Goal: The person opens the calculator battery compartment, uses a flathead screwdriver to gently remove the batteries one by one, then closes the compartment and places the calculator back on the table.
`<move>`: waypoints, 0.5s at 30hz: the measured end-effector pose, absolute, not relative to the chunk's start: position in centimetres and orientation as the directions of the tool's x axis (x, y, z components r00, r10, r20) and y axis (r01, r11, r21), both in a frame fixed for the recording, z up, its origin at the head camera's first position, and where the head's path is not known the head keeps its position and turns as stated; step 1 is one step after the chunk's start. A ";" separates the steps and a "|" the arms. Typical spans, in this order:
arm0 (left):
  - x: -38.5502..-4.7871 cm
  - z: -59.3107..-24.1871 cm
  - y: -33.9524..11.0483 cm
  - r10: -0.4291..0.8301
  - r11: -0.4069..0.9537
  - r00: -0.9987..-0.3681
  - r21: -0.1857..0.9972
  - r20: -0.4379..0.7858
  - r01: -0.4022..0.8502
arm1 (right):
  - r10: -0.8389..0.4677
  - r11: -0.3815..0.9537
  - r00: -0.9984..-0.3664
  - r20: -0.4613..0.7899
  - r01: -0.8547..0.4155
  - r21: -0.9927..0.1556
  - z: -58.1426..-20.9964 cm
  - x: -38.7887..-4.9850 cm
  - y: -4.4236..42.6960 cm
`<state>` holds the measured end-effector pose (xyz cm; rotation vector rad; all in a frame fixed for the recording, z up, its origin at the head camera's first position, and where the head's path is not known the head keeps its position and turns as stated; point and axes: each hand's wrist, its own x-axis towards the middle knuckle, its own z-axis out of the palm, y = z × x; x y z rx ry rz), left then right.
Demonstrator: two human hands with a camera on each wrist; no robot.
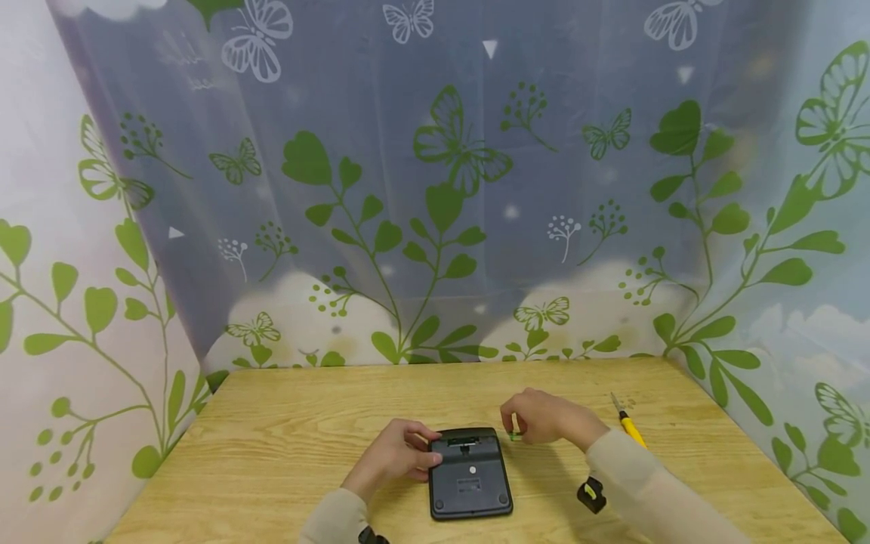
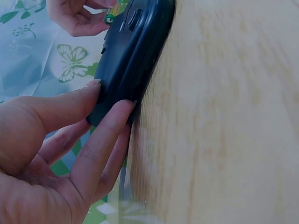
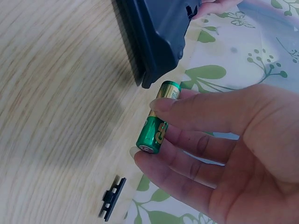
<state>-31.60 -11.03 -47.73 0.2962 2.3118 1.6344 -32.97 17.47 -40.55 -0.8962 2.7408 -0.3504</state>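
A black calculator-like device (image 1: 469,483) lies back side up on the table, a slot near its top edge. The left hand (image 1: 397,455) grips its upper left edge, thumb on the back face and fingers along the side; the left wrist view shows this hand (image 2: 60,154) holding the device (image 2: 135,56). Just right of the device, the right hand (image 1: 544,417) pinches a green and gold battery (image 1: 515,437). In the right wrist view the battery (image 3: 154,121) sits between the thumb and fingers of the right hand (image 3: 210,144), apart from the device (image 3: 154,37).
A small black cover piece (image 3: 112,199) lies on the wooden table (image 1: 306,400). At the right is a yellow-handled screwdriver-like tool (image 1: 632,429), with tiny items beside its tip. A patterned curtain (image 1: 381,227) stands behind the table and at both sides.
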 end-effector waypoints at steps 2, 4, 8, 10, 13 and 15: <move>-31.6 -47.7 -11.0 0.333 0.336 -0.935 0.942 -0.121 -0.002 | -0.591 0.792 -0.792 -0.155 -0.532 -0.299 -40.7 -33.0 17.7; -31.6 -47.7 -11.0 0.332 0.338 -0.935 0.941 -0.123 -0.003 | -0.582 0.799 -0.797 -0.159 -0.525 -0.293 -40.9 -33.0 17.9; -31.6 -47.7 -11.0 0.330 0.338 -0.936 0.941 -0.125 -0.006 | -0.583 0.800 -0.798 -0.154 -0.531 -0.278 -41.3 -33.1 18.2; -31.6 -47.6 -11.0 0.331 0.337 -0.936 0.942 -0.123 -0.005 | -0.584 0.800 -0.797 -0.150 -0.534 -0.274 -41.4 -33.1 18.4; -31.5 -47.6 -11.0 0.330 0.338 -0.936 0.941 -0.125 -0.006 | -0.589 0.796 -0.795 -0.147 -0.539 -0.276 -41.5 -33.1 18.5; -31.6 -47.5 -11.0 0.331 0.342 -0.935 0.940 -0.127 -0.006 | -0.591 0.795 -0.794 -0.146 -0.541 -0.276 -41.5 -33.1 18.6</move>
